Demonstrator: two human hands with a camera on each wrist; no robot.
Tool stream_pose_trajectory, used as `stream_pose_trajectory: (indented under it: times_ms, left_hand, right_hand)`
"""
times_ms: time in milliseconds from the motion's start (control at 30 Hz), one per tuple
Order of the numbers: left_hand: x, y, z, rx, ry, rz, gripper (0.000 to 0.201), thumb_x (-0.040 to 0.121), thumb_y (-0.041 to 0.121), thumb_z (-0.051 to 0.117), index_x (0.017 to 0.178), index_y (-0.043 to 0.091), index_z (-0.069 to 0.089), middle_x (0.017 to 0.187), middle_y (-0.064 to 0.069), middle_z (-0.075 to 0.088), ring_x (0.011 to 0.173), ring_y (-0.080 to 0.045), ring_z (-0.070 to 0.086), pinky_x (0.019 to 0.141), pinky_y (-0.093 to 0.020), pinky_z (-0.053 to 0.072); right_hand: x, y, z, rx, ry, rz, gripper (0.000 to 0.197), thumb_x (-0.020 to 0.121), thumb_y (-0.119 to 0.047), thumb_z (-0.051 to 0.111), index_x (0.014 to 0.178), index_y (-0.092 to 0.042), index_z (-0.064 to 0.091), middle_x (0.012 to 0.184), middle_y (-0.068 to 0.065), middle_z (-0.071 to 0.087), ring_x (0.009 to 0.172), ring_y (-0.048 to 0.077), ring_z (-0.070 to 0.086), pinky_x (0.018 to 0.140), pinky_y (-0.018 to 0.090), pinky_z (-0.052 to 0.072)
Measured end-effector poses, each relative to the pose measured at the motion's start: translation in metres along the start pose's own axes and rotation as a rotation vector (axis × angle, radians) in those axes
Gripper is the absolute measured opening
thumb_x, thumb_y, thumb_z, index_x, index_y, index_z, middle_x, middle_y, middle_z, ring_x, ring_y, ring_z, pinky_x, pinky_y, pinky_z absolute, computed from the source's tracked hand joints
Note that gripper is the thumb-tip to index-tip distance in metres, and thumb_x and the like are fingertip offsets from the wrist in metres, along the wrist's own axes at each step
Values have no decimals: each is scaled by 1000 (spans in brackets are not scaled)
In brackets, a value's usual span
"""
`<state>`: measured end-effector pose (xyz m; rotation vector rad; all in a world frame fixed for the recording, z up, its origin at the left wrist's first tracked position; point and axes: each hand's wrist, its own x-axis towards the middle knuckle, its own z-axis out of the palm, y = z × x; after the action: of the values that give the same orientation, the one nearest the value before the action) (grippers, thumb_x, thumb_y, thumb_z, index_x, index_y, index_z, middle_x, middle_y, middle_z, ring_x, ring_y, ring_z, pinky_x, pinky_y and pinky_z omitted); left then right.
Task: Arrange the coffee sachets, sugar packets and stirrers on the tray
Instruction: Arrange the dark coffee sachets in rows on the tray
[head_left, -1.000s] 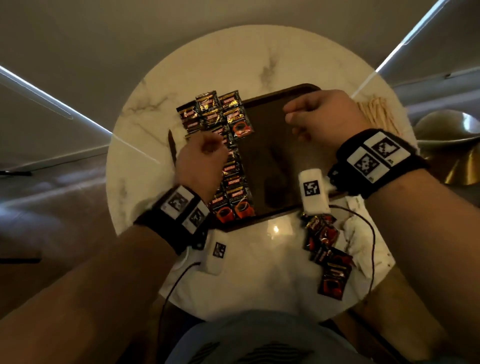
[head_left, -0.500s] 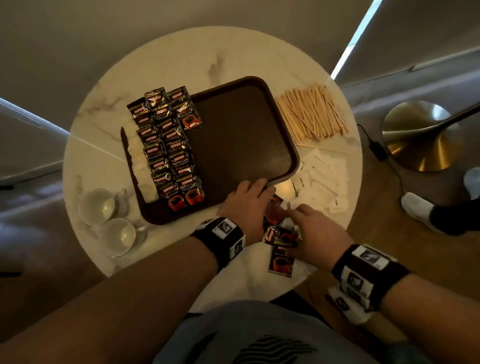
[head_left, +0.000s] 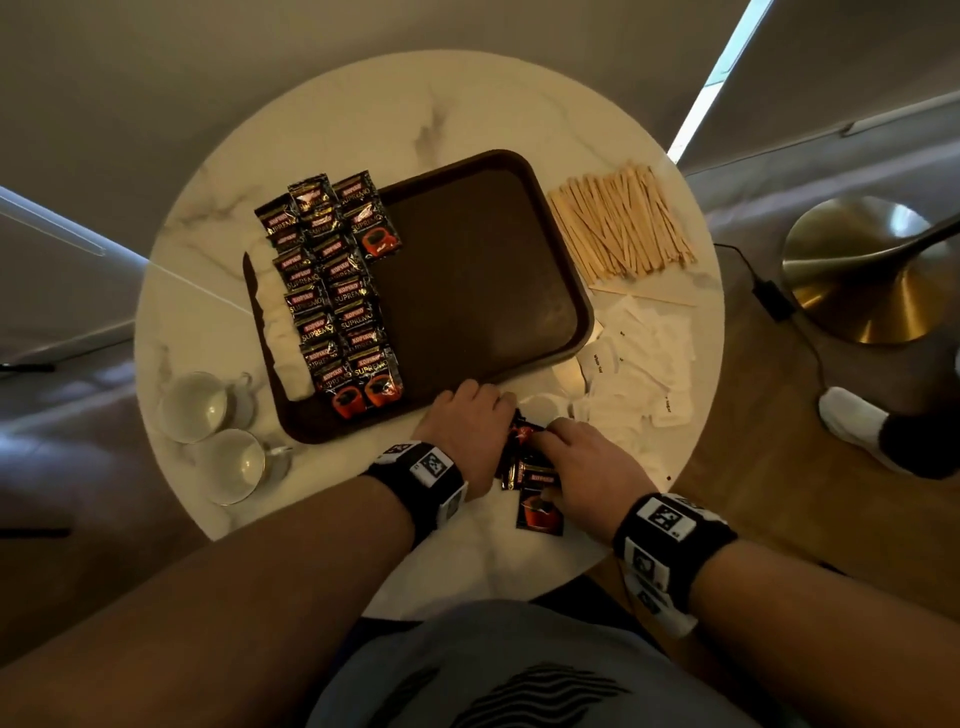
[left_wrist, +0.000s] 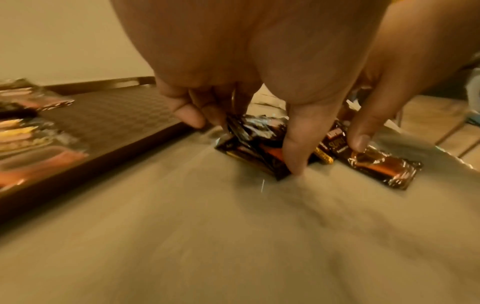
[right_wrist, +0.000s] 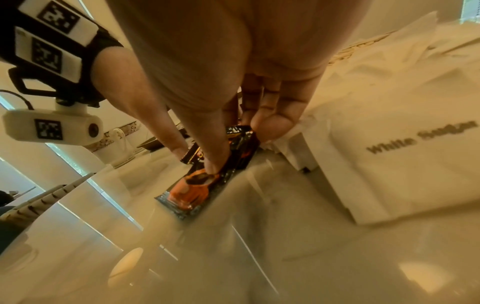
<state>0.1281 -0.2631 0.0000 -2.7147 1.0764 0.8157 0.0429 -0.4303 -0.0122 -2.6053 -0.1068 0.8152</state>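
Note:
A brown tray lies mid-table. Coffee sachets fill two columns on its left side, with a column of white sugar packets beside them. A few loose coffee sachets lie on the table in front of the tray. My left hand pinches some of them between thumb and fingers. My right hand grips another sachet, thumb pressed on its face. Wooden stirrers and more sugar packets lie right of the tray.
Two white cups stand at the table's left front, close to the tray corner. A gold lamp base with a cable and another person's foot are on the floor to the right.
Both hands left the tray and came down to the loose sachets at the table's front. They have since drawn closer together and taken hold of sachets.

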Motion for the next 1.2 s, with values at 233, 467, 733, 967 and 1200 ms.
stream_pose_trajectory:
  times_ms: [233,467,733,967,1200]
  left_hand:
    - [-14,-10,14,-294,-84,-160,58,82,47,73,131,20,54,130,-4,52,123,-26,48,103,-43,49]
    - [-25,-14,11,-672,-115,-240,59,68,38,85,117,23,55,110,2,61,94,-18,63,82,-36,56]
    - [-35,-43,14,-963,-12,-474,41,77,16,82,109,33,62,99,5,69,81,-7,65,61,-18,48]
    - [-61,-69,0,-1647,155,-674,41,77,-10,81,109,12,69,113,-20,75,93,-37,77,83,-55,63]
    - [-69,-53,-26,-1963,166,-511,50,73,-10,72,121,-4,64,110,-27,70,93,-39,69,76,-44,62]
  right_hand:
    - [12,-8,0,17,4,-87,53,92,-25,68,143,-24,54,132,-1,54,117,23,56,97,34,51]
    - [27,-19,0,86,68,-135,43,95,-23,68,136,-19,60,127,2,57,111,23,60,88,30,50]
    - [36,-37,-24,262,139,-194,39,91,-19,73,129,-25,66,125,-6,61,104,15,63,89,27,54]
    - [24,-22,-87,470,206,-90,36,86,-37,82,117,-39,65,101,-17,65,91,3,63,82,29,58]
    - [18,-50,-96,654,15,-117,54,79,-36,89,125,-39,61,109,-16,68,92,4,71,77,31,65]
